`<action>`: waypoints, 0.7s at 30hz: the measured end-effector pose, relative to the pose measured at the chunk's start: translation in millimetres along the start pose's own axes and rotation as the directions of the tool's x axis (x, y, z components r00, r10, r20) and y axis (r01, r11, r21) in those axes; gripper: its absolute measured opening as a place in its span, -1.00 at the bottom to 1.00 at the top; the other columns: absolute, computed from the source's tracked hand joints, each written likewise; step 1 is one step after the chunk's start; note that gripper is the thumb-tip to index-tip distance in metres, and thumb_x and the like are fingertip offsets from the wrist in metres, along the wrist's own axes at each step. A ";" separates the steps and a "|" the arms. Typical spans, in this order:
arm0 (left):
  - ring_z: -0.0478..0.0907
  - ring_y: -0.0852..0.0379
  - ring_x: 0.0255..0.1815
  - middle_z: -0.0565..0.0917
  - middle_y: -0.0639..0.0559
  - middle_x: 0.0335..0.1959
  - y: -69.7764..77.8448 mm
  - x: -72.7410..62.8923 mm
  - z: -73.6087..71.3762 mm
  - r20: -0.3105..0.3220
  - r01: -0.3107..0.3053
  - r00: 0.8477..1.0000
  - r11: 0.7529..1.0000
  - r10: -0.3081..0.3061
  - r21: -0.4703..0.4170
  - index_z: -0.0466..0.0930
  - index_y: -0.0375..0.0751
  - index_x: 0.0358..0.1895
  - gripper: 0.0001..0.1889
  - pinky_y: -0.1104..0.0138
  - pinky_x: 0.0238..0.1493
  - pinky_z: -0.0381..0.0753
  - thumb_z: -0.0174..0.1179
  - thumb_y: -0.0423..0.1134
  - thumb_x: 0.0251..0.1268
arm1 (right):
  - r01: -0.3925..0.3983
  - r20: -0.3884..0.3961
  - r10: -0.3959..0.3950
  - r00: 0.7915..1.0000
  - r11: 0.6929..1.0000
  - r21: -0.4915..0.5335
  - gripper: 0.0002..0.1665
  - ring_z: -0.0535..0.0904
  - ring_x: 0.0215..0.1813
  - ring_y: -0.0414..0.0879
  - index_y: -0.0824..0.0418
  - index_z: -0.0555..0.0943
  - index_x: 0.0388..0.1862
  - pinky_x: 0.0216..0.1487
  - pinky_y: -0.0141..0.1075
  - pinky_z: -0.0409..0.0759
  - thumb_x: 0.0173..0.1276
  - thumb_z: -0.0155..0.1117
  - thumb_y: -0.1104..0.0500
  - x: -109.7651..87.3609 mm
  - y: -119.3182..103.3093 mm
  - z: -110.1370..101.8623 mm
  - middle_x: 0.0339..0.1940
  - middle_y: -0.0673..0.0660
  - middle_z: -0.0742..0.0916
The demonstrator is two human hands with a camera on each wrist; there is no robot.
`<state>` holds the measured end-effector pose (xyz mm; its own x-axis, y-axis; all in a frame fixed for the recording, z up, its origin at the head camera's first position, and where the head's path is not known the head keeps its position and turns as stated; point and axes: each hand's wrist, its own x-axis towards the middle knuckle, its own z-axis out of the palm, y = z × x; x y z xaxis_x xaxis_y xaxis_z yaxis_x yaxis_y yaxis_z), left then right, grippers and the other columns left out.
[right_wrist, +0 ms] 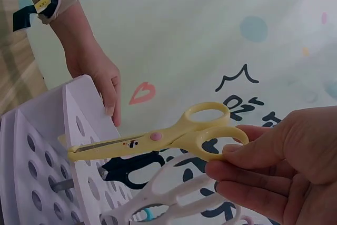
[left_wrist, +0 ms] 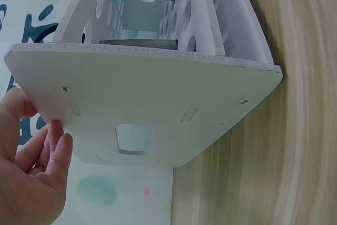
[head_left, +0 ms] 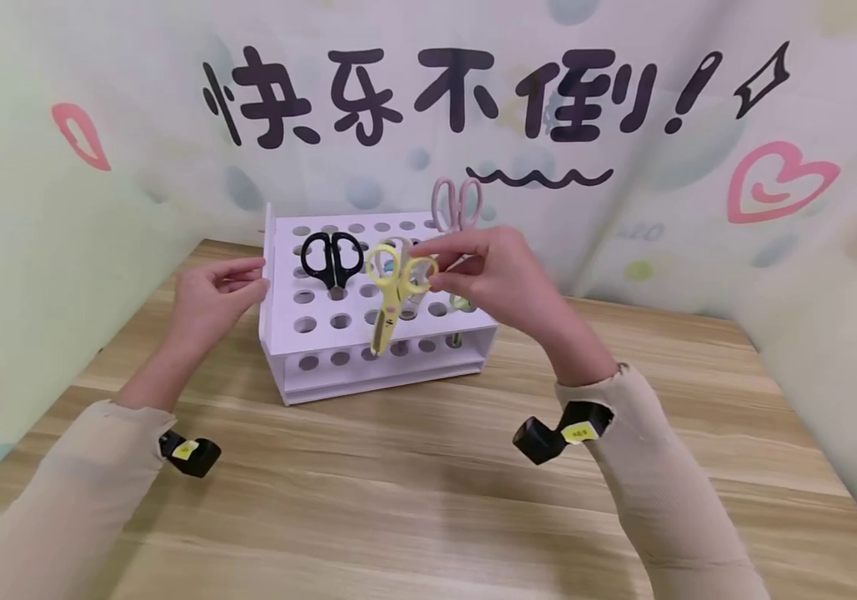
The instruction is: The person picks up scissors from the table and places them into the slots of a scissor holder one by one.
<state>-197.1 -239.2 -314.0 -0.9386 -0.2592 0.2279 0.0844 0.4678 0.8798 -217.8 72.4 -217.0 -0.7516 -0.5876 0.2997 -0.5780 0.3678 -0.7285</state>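
My right hand (head_left: 499, 271) pinches one handle loop of a pair of yellow scissors (head_left: 393, 292). Their closed blades point down and overlap the front of a white rack (head_left: 379, 336) full of round holes. In the right wrist view the yellow scissors (right_wrist: 158, 138) show a pink pivot, with the thumb (right_wrist: 253, 151) on the near loop. My left hand (head_left: 218, 296) holds the edge of the rack's left side panel (left_wrist: 147, 88) between thumb and fingers. Black-handled scissors (head_left: 333, 260) stand in the rack, as do pink-handled scissors (head_left: 457, 204) at the back.
White-handled scissors (right_wrist: 168, 193) stand in the rack, behind the yellow pair in the head view. A green-handled item (head_left: 462, 303) sits at the rack's right front. The wooden table (head_left: 398, 492) runs back to a printed cloth wall (head_left: 173, 192).
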 end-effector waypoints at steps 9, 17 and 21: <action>0.50 0.46 -0.36 0.54 0.31 -0.38 -0.9 2.7 1.0 0.010 -0.004 1.000 0.999 0.005 -0.032 0.52 -0.35 0.08 -0.57 0.62 -0.42 0.47 0.19 -0.22 0.15 | 0.031 -0.023 -0.031 0.999 1.000 0.003 -0.62 0.61 -0.30 -0.13 0.25 0.65 -0.05 -0.19 -0.41 0.57 0.12 0.28 0.46 24.9 -7.8 15.2 -0.32 0.15 0.68; 0.51 0.45 -0.38 0.53 0.31 -0.41 -1.7 0.9 1.5 -0.006 -0.021 1.000 0.999 0.020 -0.043 0.54 -0.37 0.06 -0.59 0.62 -0.43 0.48 0.19 -0.26 0.14 | 0.050 -0.045 -0.048 0.998 0.998 0.030 -0.64 0.61 -0.33 -0.12 0.27 0.66 -0.08 -0.21 -0.42 0.57 0.12 0.27 0.47 36.5 -5.3 27.2 -0.36 0.15 0.67; 0.51 0.45 -0.38 0.53 0.32 -0.41 -3.7 1.4 1.5 -0.016 -0.019 1.000 0.999 0.018 -0.039 0.55 -0.35 0.05 -0.60 0.61 -0.45 0.46 0.20 -0.24 0.14 | 0.045 -0.056 -0.044 0.997 0.999 0.010 -0.64 0.60 -0.33 -0.12 0.26 0.66 -0.08 -0.22 -0.43 0.57 0.12 0.27 0.48 38.0 -4.4 28.4 -0.35 0.15 0.67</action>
<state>-199.2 -240.0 -317.5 -0.9315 -0.2639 0.2501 0.1147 0.4394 0.8909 -234.8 28.0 -219.9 -0.7420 -0.5621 0.3652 -0.6075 0.3337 -0.7208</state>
